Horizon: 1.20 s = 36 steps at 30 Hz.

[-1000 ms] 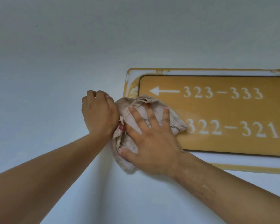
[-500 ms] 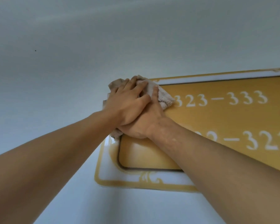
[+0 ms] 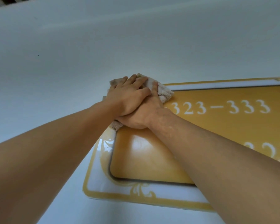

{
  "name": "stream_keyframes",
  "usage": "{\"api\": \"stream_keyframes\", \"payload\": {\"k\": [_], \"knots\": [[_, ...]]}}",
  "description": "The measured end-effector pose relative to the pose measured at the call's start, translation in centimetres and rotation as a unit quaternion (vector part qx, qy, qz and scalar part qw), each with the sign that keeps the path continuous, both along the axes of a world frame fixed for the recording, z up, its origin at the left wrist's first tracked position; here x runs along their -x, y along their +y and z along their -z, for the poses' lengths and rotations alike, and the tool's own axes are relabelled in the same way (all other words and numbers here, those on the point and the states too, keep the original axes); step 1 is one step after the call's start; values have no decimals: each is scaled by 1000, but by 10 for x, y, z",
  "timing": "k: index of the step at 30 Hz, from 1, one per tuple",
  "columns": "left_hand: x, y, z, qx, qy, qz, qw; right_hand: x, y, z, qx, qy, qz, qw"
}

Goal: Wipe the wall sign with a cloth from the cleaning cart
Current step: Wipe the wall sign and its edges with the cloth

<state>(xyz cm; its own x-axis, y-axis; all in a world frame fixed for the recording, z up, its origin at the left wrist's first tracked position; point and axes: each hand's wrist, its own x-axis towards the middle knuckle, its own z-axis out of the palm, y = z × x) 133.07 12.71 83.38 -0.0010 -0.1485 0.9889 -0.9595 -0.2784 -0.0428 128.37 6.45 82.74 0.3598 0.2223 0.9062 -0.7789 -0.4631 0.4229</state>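
A yellow wall sign (image 3: 152, 159) with white numbers "323–333" and a white ornate border hangs on the pale wall. A beige cloth (image 3: 164, 92) is pressed flat against the sign's upper left corner. My right hand (image 3: 145, 115) lies on the cloth, fingers spread over it. My left hand (image 3: 128, 96) rests on top of the right hand and the cloth, pushing both against the sign. Most of the cloth is hidden under the hands; its edges show at the top, right and lower left.
The plain pale wall (image 3: 71, 62) surrounds the sign. A slatted vent or ceiling strip (image 3: 6, 0) shows at the top left corner. My right forearm covers part of the sign's lower row of numbers.
Both hands and the cloth moved from the sign's left edge up to its upper left corner, and my left hand came to lie over the right. The view tilted further upward.
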Motion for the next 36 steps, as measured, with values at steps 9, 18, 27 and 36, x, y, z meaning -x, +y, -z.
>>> {"api": "stream_keyframes", "payload": {"k": [9, 18, 27, 36], "knots": [[2, -2, 14, 11, 19, 9, 1000, 16, -1, 14, 22, 40, 21, 999], [4, -4, 14, 29, 25, 23, 999, 11, -1, 12, 6, 24, 33, 999], [20, -17, 22, 47, 36, 1, 998, 40, -3, 26, 6, 74, 24, 997], [60, -35, 38, 45, 42, 18, 998, 82, -23, 43, 44, 88, 23, 995]]}}
